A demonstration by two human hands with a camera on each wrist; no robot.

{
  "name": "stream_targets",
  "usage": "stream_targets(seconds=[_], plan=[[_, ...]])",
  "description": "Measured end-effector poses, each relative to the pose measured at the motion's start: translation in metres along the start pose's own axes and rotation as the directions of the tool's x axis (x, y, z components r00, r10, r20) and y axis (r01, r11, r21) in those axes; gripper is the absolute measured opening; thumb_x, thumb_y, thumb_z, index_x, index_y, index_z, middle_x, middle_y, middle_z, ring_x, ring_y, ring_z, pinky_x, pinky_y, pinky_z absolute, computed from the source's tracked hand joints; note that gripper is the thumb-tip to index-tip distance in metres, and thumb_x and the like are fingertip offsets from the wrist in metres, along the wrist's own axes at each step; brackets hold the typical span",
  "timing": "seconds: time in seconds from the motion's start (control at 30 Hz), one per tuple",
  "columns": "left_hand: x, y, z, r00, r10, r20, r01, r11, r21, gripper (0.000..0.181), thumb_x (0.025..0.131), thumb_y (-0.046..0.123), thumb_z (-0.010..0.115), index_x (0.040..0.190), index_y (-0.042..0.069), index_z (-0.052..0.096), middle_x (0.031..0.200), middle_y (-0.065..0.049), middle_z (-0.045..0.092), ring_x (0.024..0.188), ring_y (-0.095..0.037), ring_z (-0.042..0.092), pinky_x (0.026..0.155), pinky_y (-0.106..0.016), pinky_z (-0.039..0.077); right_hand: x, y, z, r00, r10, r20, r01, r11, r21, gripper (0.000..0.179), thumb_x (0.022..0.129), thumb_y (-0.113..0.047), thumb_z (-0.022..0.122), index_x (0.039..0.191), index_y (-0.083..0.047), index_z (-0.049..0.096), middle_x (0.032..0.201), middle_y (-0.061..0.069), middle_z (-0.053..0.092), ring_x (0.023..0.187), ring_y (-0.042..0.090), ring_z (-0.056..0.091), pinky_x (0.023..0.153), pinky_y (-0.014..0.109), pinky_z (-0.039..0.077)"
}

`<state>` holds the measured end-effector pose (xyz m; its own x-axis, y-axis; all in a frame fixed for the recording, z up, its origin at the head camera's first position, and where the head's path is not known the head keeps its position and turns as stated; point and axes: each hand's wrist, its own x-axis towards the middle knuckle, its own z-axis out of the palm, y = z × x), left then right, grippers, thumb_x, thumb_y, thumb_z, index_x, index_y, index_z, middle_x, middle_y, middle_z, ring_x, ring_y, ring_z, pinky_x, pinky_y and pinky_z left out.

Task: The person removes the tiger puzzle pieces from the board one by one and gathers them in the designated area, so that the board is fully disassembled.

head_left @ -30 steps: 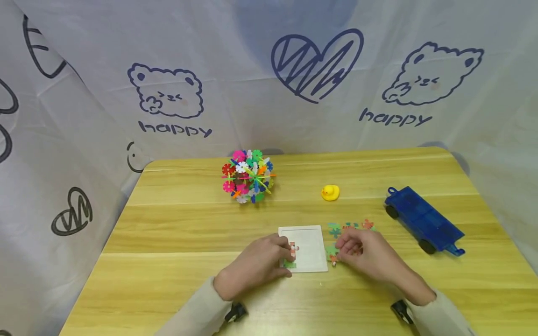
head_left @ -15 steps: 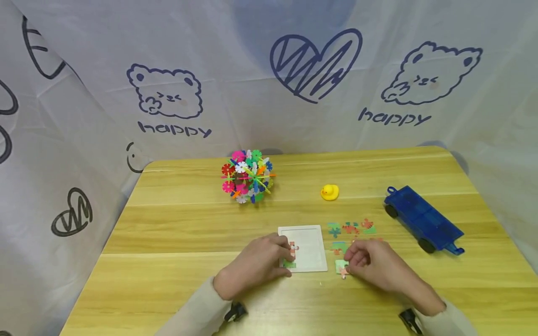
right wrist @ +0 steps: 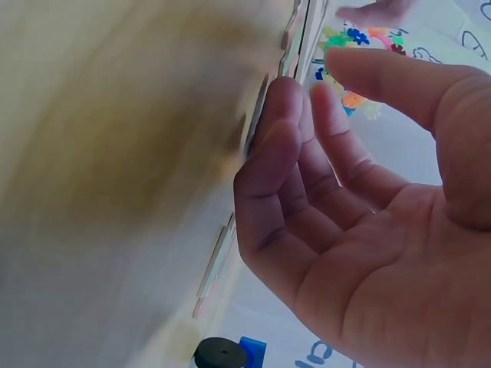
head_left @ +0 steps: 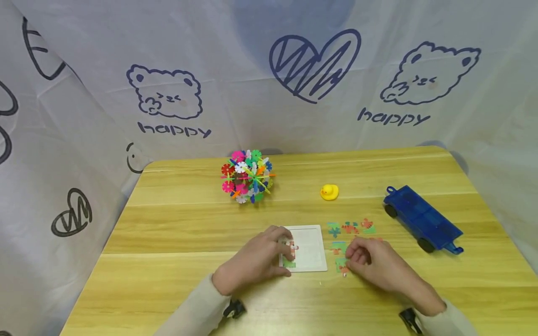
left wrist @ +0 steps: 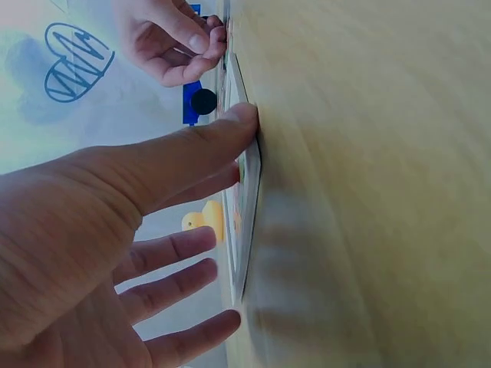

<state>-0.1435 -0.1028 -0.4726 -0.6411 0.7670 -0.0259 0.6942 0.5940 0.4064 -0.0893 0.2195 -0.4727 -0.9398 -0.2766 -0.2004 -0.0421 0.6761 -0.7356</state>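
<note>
My left hand (head_left: 256, 256) rests at the left side of a white puzzle tray (head_left: 313, 252). Its thumb touches the tray's front rim in the left wrist view, and its other fingers spread loosely over the left part. A few puzzle pieces (head_left: 293, 247) lie inside the tray, partly hidden by the fingers. My right hand (head_left: 374, 261), with curled fingers, holds a green and orange puzzle piece (head_left: 340, 265) by its right edge, down at the table, right of the tray. In the right wrist view the curled fingers (right wrist: 265, 176) hide most of the contact.
Several loose puzzle pieces (head_left: 350, 227) lie right of the tray. Farther back stand a yellow rubber duck (head_left: 329, 192) and a ball of colourful flower-shaped discs (head_left: 247, 177). A blue toy trailer (head_left: 422, 218) with black wheels sits at the right on the wooden table (head_left: 176, 224).
My right hand has shifted slightly right and toward me with the puzzle piece, away from the tray's edge. My left index finger has lifted a little, showing more of the pieces in the tray.
</note>
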Motion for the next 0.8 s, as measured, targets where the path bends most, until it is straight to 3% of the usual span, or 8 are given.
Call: stream_targets(seconds=[0.13,0.43,0.63,0.8], plan=[[0.000,-0.003,0.000,1.000,-0.005,0.017,0.005,1.000,-0.008,0.027,0.089,0.037,0.092,0.110,0.021,0.085,0.153,-0.008,0.062,0.142,-0.028,0.060,0.120,-0.048,0.054,-0.001,-0.004,0.001,1.000,-0.014,-0.015,0.014,1.000,-0.002,0.012,0.096,-0.016,0.084,0.099,-0.013,0.072,0.086,-0.006,0.070,0.077,0.005,0.063,0.068,0.021,0.055],[0.002,-0.007,-0.003,0.999,0.029,0.014,-0.029,0.999,-0.019,0.029,0.089,0.034,0.093,0.111,0.019,0.082,0.145,-0.010,0.069,0.135,-0.029,0.067,0.118,-0.047,0.056,0.007,-0.029,0.004,0.994,-0.107,-0.032,0.108,0.994,0.032,0.010,0.100,-0.017,0.080,0.102,-0.013,0.071,0.086,-0.006,0.071,0.078,0.003,0.065,0.068,0.022,0.059],[0.004,-0.009,-0.002,1.000,0.021,0.000,-0.021,0.999,-0.046,0.055,0.085,0.036,0.096,0.130,0.014,0.074,0.137,-0.003,0.074,0.131,-0.022,0.069,0.117,-0.040,0.056,0.024,-0.045,0.010,0.983,-0.182,-0.003,0.182,0.983,-0.003,0.008,0.100,-0.015,0.079,0.102,-0.015,0.072,0.085,-0.009,0.068,0.077,0.002,0.062,0.070,0.021,0.057],[0.005,-0.011,0.000,1.000,0.002,0.008,-0.002,1.000,-0.031,0.075,0.084,0.042,0.096,0.145,0.010,0.068,0.142,-0.004,0.070,0.130,-0.021,0.066,0.116,-0.037,0.056,0.034,-0.055,0.014,0.976,-0.218,0.009,0.218,0.976,-0.025,0.009,0.101,-0.018,0.080,0.103,-0.016,0.071,0.082,-0.010,0.067,0.074,0.001,0.060,0.068,0.021,0.054]])
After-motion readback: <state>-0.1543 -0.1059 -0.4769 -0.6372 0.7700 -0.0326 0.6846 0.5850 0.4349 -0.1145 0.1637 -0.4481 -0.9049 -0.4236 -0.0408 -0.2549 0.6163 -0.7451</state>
